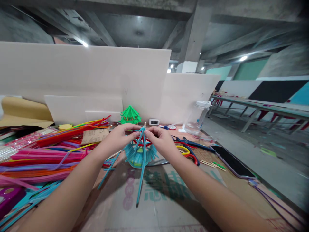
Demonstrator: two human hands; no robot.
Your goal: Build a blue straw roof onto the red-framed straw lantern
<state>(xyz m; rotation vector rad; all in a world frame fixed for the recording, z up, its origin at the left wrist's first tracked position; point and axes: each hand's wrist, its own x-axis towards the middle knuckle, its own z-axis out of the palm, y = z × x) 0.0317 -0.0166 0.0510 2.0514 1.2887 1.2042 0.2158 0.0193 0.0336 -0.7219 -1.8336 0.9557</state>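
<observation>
Both hands meet at the middle of the view, fingertips pinched at the top of a light-blue pipe cleaner (pixel 142 174). My left hand (pixel 123 137) grips it from the left, and my right hand (pixel 161 138) closes on it from the right. The pipe cleaner's long tail hangs down toward me. Just behind and below the fingers is a ring-shaped blue pipe-cleaner piece (pixel 131 156) with a fringed look; whether it is joined to the held strand I cannot tell. A thin pale stick tip (pixel 145 124) shows above the fingertips.
Coloured pipe cleaners (pixel 48 158) are heaped at left. A green pipe-cleaner tree shape (pixel 130 115) and a small digital clock (pixel 154 122) stand behind. At right are scissors (pixel 191 158), pliers (pixel 199 144), a phone (pixel 231 161) and a clear bottle (pixel 196 119). Cardboard (pixel 169 209) covers the tabletop.
</observation>
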